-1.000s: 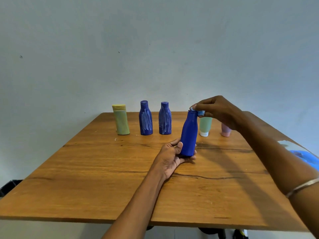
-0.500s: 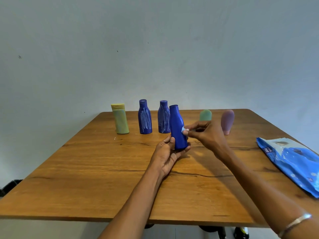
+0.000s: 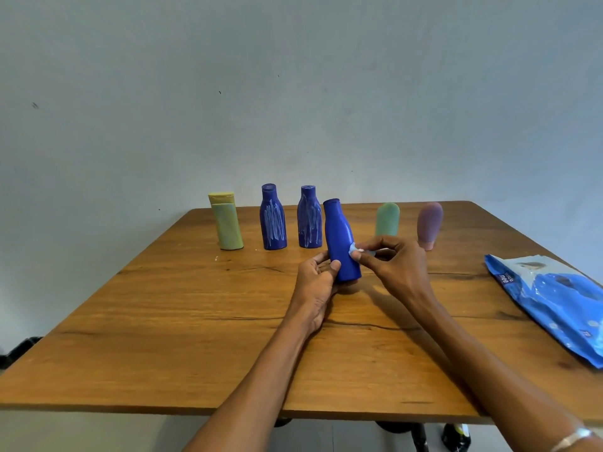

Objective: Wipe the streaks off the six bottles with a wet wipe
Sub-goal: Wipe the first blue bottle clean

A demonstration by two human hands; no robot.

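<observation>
Only the head view here, looking down at a wooden table (image 3: 202, 337) pushed up against a plain grey wall (image 3: 293, 93).

The left hand (image 3: 318, 282) grips the bottom of a clean-looking blue bottle (image 3: 341, 243), thumb in front and fingers wrapped behind. The bottle is tilted a bit, top leaning left, and sits roughly mid-table, in front of the row of others. I can't tell if its base is touching the wood or lifted just off it.

The right hand (image 3: 394, 269) has its fingers curled and pinches a small scrunched-up wet wipe (image 3: 357, 251), pressing it against the right side of that bottle about halfway up. There's a thin metal bangle (image 3: 571, 438) on the right wrist, bottom right corner.

Back row, left to right: a yellow-green bottle (image 3: 226, 223) with a flip cap, then two more blue bottles, the left streaked bottle (image 3: 273, 220) and the right streaked bottle (image 3: 309, 220), both covered in white scribbly streaks and standing upright. To the right of the held one stands a green tube (image 3: 387, 218), partly hidden behind the right hand, and a purple tube (image 3: 430, 223) standing on its cap.

A blue wipes pack (image 3: 554, 301) lies flat near the table's right edge, well apart from the bottles.
</observation>
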